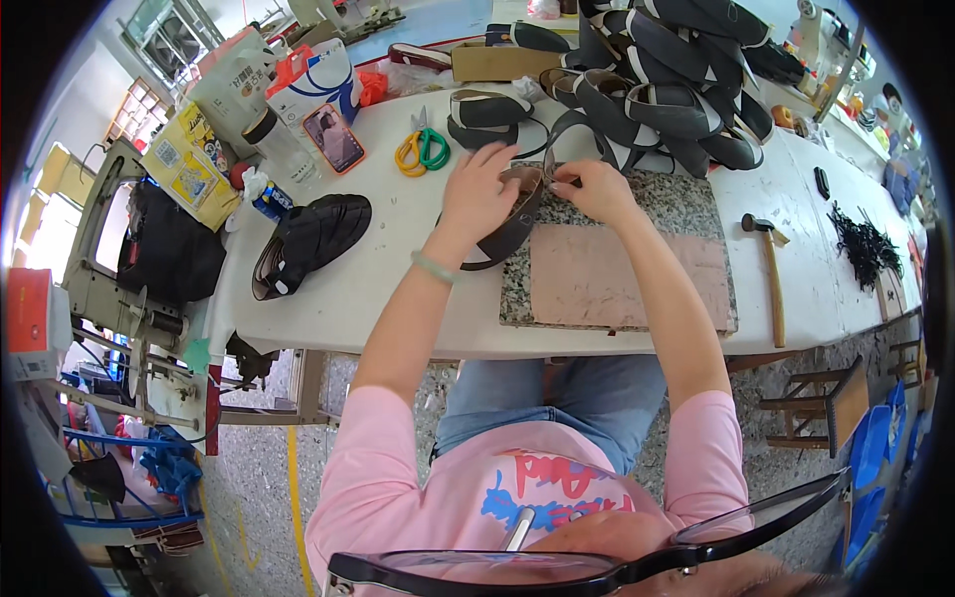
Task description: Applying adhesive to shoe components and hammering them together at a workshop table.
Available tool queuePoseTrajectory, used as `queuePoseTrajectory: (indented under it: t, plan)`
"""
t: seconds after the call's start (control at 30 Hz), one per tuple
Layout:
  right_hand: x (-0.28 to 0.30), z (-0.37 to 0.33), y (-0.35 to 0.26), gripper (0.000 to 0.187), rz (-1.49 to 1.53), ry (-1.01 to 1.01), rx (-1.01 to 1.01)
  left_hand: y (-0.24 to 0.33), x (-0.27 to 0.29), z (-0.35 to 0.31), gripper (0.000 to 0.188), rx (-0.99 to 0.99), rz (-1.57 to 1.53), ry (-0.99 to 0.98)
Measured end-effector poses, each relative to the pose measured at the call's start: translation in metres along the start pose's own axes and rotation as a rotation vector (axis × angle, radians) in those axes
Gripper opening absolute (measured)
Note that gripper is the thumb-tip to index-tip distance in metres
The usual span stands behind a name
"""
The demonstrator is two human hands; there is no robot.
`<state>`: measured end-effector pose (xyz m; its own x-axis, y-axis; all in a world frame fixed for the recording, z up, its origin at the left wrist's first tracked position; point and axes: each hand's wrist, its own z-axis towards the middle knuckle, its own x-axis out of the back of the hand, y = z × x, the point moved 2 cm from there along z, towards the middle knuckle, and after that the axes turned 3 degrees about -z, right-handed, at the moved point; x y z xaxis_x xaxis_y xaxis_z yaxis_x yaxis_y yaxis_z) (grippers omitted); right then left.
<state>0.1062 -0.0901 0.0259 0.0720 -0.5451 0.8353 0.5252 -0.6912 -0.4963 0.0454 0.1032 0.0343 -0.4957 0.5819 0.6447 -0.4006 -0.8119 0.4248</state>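
A dark shoe upper (504,245) with a brown lining stands at the left edge of a stone slab (682,204). My left hand (477,197) is closed on its rim, the fingers reaching over the opening. At the upper's far right edge, the thumb and fingers of my right hand (600,191) pinch a narrow dark strip (549,151). Whether that strip is joined to the upper, I cannot tell. Just beyond my left hand lie more dark uppers (487,109) and scissors (422,149) with one yellow and one green handle.
A heap of dark uppers (676,80) fills the far right. A pinkish sheet (617,274) covers part of the slab, with a hammer (773,269) to its right. Black strips (865,247) lie farther right. Leftward are a black shoe (313,239), a phone (334,137) and a bottle (279,144).
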Motion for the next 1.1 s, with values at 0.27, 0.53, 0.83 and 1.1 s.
queuePoseTrajectory:
  t: [0.27, 0.53, 0.83, 1.1]
  plan:
    - [-0.001, 0.011, -0.016, 0.047, -0.208, 0.075, -0.231, -0.003, -0.04, 0.013, 0.009, -0.157, 0.092, -0.169]
    - [0.003, 0.032, 0.008, 0.045, 0.124, 0.203, -0.395, 0.0, 0.013, 0.007, 0.02, -0.308, -0.068, 0.398]
    - [0.046, -0.035, -0.09, 0.027, 0.985, 0.18, 0.038, 0.044, 0.043, 0.0, 0.035, -0.283, -0.589, 0.376]
    - [0.012, -0.125, -0.054, 0.022, 0.073, 0.369, 0.199, 0.089, -0.004, -0.042, 0.029, 0.277, -0.931, -0.139]
